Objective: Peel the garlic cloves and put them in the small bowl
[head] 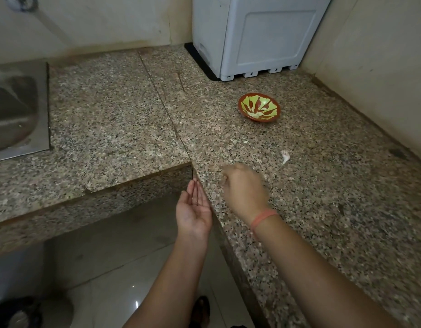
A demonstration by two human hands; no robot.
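The small bowl [259, 110], red-brown with a green pattern, stands on the granite counter [323, 185] toward the back right. A white piece of garlic or its skin [285, 156] lies on the counter between the bowl and my hands, and a tiny pale scrap [245, 142] lies nearer the bowl. My left hand [194, 209] is held open, palm up, against the counter's edge just below its top. My right hand [243, 188] is over the counter beside that edge. It is motion-blurred, so its fingers are unclear. A pink band circles its wrist.
A steel sink [17, 110] is set into the lower counter on the left. A white appliance [256, 36] stands at the back against the wall. A wall runs along the right side. Tiled floor shows below my arms.
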